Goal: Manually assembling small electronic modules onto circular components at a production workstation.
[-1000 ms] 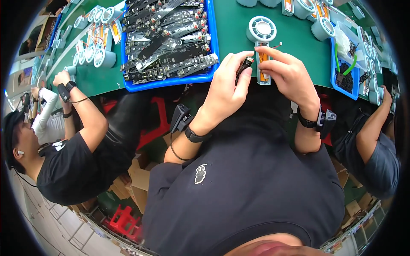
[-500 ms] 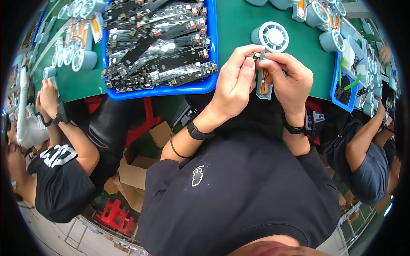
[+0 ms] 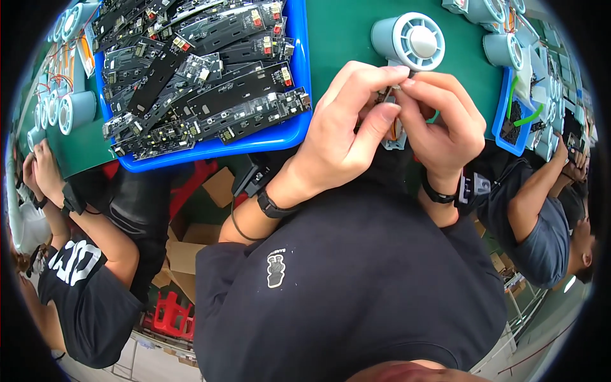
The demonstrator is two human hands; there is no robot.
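A light blue fan (image 3: 407, 41) with a round, spoked head lies on the table just beyond my hands, its open handle shell (image 3: 394, 142) running back toward me between them. My left hand (image 3: 344, 124) is closed at the upper end of the handle, thumb and forefinger pinched together near a small dark part. Opposite it, my right hand (image 3: 445, 124) is closed too, its thumb and forefinger meeting the left fingertips just under the fan head. What exactly the fingertips grip is too small to make out. Most of the shell is covered by my fingers.
Left of my hands stands a blue tray (image 3: 273, 141) heaped with black circuit boards (image 3: 235, 89). More light blue fans (image 3: 76, 111) are grouped at far left and upper right. A small blue bin (image 3: 512, 137) holds dark parts. Co-workers sit on both sides.
The whole view has shifted, with the tray and fan appearing larger. My fingertips have drawn closer together over the handle, covering more of the shell and its orange wires.
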